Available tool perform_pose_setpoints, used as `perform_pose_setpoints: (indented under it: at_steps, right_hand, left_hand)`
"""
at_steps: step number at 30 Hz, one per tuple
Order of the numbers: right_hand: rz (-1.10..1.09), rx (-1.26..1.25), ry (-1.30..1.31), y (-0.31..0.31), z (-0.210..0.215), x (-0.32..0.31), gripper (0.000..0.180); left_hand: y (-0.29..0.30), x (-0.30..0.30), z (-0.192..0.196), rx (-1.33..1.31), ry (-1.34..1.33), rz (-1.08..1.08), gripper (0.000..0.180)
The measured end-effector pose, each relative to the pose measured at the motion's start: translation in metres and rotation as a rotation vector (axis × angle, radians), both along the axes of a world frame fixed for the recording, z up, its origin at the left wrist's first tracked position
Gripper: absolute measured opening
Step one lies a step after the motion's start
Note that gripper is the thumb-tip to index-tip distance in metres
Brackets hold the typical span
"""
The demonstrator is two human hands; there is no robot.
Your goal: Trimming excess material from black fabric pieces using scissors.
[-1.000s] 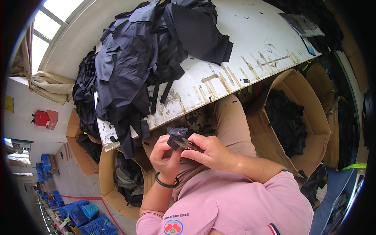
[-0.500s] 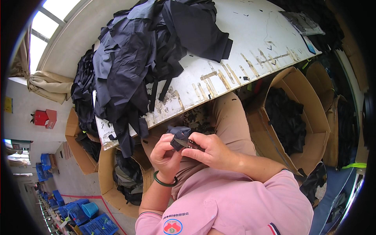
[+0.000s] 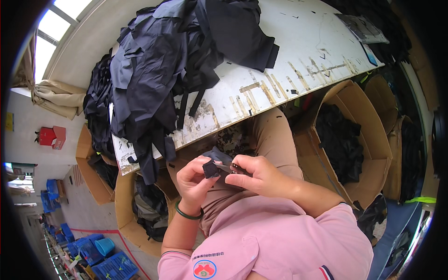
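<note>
My left hand [image 3: 196, 184] pinches a small dark fabric piece [image 3: 212, 164] over my lap; a green bangle sits on that wrist. My right hand [image 3: 261, 175] grips a small metal tool [image 3: 233, 168], perhaps snips, whose tip meets the fabric. Both hands are held close together below the edge of the white worktable [image 3: 298, 51]. A large heap of dark fabric pieces [image 3: 172, 65] lies on the table's left part, some strips hanging over the edge.
A cardboard box [image 3: 354, 135] with black cloth stands on my right. More cardboard boxes [image 3: 135, 210] with dark cloth are under the table on my left. Blue crates [image 3: 102, 261] stand on the floor far left. Papers [image 3: 359, 28] lie at the table's far end.
The hands stay together over the lap; the fingers have shifted slightly on the fabric piece, turning it a little.
</note>
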State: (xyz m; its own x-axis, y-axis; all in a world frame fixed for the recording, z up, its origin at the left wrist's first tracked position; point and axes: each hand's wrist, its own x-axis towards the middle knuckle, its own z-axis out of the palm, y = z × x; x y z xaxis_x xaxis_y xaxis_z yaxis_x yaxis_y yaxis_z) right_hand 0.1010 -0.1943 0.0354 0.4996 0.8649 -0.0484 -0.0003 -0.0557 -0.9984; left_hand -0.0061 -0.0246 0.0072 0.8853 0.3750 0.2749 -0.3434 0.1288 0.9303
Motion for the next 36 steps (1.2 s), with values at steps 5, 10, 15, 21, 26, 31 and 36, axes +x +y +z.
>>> perform_pose_setpoints:
  at_steps: [5, 10, 15, 21, 26, 31, 36]
  right_hand:
    - [0.122, -0.088, -0.117, -0.006, 0.007, 0.015, 0.036]
    - [0.148, -0.169, -0.446, -0.012, 0.013, 0.022, 0.043]
    - [0.18, -0.184, -0.599, -0.016, 0.013, 0.025, 0.035]
    - [0.191, -0.171, -0.658, -0.014, 0.014, 0.026, 0.035]
    - [0.167, -0.146, -0.67, -0.013, 0.014, 0.024, 0.035]
    - [0.176, -0.175, -0.69, -0.015, 0.013, 0.024, 0.033]
    - [0.165, -0.16, -0.701, -0.017, 0.008, 0.026, 0.036]
  left_hand:
    - [0.014, -0.002, 0.0, -0.093, 0.071, -0.179, 0.013]
    - [0.013, -0.003, 0.001, -0.095, 0.119, -0.246, 0.012]
    - [0.013, -0.001, 0.001, -0.043, 0.162, -0.302, 0.011]
    - [0.013, 0.001, 0.003, -0.045, 0.197, -0.346, 0.011]
    - [0.011, 0.001, 0.001, -0.029, 0.169, -0.357, 0.011]
    - [0.013, -0.001, -0.001, -0.024, 0.183, -0.374, 0.011]
    - [0.012, 0.001, 0.001, -0.004, 0.181, -0.398, 0.011]
